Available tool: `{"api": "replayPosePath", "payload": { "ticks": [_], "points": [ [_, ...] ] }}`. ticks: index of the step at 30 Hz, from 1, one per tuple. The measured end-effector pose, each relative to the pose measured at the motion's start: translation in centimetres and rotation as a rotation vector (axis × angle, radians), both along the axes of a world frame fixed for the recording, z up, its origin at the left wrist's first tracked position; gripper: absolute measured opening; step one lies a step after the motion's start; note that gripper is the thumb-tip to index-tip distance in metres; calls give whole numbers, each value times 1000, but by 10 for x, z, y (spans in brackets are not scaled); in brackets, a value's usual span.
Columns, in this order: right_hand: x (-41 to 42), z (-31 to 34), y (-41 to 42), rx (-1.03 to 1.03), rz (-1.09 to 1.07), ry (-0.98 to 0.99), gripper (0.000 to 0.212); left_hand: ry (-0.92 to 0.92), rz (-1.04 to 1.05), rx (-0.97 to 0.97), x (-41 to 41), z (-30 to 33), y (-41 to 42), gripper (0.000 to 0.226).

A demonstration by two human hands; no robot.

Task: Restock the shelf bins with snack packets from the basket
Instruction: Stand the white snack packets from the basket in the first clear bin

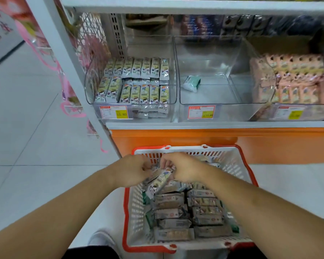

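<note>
Both hands meet over the basket: left hand and right hand have fingers clenched on snack packets. Left bin is stocked; middle bin holds one green packet.

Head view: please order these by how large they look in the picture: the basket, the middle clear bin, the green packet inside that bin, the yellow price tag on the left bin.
1. basket, though it is nearest the camera
2. middle clear bin
3. green packet and yellow price tag: alike, not ranked
</note>
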State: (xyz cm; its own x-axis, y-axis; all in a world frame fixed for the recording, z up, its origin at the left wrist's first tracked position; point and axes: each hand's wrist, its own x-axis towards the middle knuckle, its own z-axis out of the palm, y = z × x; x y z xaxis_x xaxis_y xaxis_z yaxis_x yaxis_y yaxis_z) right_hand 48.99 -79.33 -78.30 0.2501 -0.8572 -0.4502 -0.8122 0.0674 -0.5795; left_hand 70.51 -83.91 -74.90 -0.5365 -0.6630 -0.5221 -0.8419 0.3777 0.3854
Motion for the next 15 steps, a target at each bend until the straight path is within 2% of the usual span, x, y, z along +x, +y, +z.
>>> {"api": "replayPosePath", "payload": {
  "ticks": [6,8,10,12,15],
  "points": [
    [-14,107,-12,-140,102,-53,46,325,183,353,-19,53,7,62],
    [-19,130,-7,-253,106,-14,55,461,275,408,-22,72,10,51],
    [-24,147,4,-346,23,-14,58,592,404,439,-25,90,15,37],
    [-21,159,16,-372,-29,-93,59,696,524,455,-24,102,16,42],
    [-6,166,25,-415,12,-95,78,787,614,451,-20,113,17,51]
  ]
}}
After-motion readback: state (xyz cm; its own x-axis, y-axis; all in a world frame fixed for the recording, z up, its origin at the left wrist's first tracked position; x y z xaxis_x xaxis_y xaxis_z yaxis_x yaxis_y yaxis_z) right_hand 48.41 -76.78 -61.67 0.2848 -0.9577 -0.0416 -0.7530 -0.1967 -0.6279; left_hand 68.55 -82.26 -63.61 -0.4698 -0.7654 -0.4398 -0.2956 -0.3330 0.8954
